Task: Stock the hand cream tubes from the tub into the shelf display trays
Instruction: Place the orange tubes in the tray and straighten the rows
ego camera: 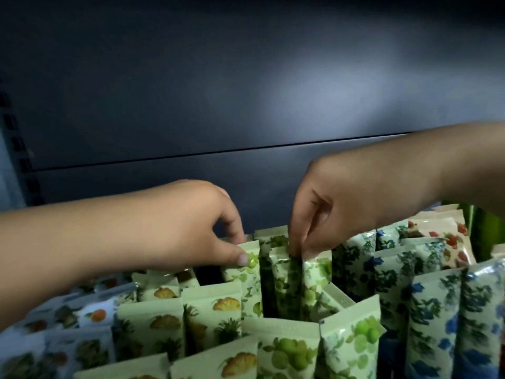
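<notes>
Rows of hand cream tubes stand upright, crimped ends up, across the lower part of the view. My left hand (196,228) pinches the top of a green grape-print tube (247,280) between thumb and forefinger. My right hand (336,203) reaches down from the right, its fingertips dipped between two other green grape-print tubes (314,280), gripping the top of one. More green tubes (289,348) stand in front. The tub and the trays themselves are hidden by the tubes.
Orange-print tubes (153,324) fill the left rows, blue-flower tubes (431,310) the right, red-berry tubes (451,242) the far right. A dark shelf back panel (246,105) rises behind. A slotted shelf upright (16,149) runs along the left edge.
</notes>
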Action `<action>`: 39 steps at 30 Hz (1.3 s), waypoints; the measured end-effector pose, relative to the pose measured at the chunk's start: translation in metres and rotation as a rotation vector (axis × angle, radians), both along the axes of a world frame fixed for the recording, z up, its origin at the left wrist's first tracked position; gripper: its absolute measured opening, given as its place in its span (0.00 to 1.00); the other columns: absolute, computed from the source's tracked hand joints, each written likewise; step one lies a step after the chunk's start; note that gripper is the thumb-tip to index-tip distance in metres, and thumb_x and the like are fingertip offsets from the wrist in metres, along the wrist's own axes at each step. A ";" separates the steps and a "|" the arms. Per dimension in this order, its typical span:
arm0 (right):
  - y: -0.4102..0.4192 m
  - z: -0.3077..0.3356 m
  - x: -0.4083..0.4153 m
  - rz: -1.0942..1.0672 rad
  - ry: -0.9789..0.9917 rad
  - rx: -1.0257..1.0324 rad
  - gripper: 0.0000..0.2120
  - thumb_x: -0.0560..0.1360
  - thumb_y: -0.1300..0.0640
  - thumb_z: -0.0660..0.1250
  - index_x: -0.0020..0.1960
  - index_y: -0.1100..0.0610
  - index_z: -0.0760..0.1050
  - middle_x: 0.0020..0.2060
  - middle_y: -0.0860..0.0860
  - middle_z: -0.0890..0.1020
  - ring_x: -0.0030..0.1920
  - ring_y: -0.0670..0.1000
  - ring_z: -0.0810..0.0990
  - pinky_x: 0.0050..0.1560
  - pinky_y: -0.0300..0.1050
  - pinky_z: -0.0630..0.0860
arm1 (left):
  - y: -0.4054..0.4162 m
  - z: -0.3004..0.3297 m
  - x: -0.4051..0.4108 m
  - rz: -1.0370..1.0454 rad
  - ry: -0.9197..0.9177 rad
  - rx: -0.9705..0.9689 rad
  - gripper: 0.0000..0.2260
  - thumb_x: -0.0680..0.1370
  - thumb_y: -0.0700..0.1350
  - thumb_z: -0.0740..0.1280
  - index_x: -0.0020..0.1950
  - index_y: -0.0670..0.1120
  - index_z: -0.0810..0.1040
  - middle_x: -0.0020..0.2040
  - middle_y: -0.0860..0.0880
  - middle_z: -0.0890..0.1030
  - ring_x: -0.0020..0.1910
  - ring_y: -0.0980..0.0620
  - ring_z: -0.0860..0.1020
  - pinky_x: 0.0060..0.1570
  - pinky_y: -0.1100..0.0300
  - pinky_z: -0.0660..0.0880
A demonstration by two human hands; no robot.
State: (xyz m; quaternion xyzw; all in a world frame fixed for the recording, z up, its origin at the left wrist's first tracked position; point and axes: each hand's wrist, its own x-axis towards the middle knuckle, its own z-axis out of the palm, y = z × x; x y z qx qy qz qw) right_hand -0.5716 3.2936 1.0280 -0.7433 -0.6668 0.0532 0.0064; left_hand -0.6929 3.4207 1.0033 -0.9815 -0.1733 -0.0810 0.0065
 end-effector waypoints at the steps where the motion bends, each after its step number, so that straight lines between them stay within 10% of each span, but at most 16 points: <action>1: 0.000 -0.001 0.001 -0.008 0.021 0.008 0.03 0.67 0.48 0.70 0.40 0.43 0.82 0.39 0.42 0.84 0.39 0.40 0.82 0.47 0.37 0.78 | 0.001 0.001 -0.001 0.005 -0.002 -0.024 0.09 0.62 0.62 0.65 0.31 0.59 0.76 0.49 0.62 0.77 0.48 0.63 0.74 0.52 0.62 0.71; 24: 0.000 -0.006 0.008 0.003 0.095 0.085 0.02 0.65 0.50 0.70 0.36 0.43 0.81 0.40 0.50 0.84 0.41 0.46 0.82 0.48 0.43 0.79 | -0.017 0.004 0.028 -0.146 -0.001 0.055 0.10 0.63 0.58 0.71 0.28 0.58 0.72 0.52 0.59 0.76 0.54 0.59 0.72 0.56 0.59 0.70; 39: -0.005 -0.009 0.004 0.030 0.197 0.160 0.02 0.67 0.53 0.71 0.38 0.45 0.81 0.32 0.43 0.83 0.27 0.37 0.74 0.28 0.24 0.66 | -0.001 0.024 -0.020 -0.265 -0.106 -0.055 0.25 0.50 0.78 0.55 0.40 0.71 0.76 0.49 0.73 0.75 0.47 0.71 0.75 0.50 0.64 0.72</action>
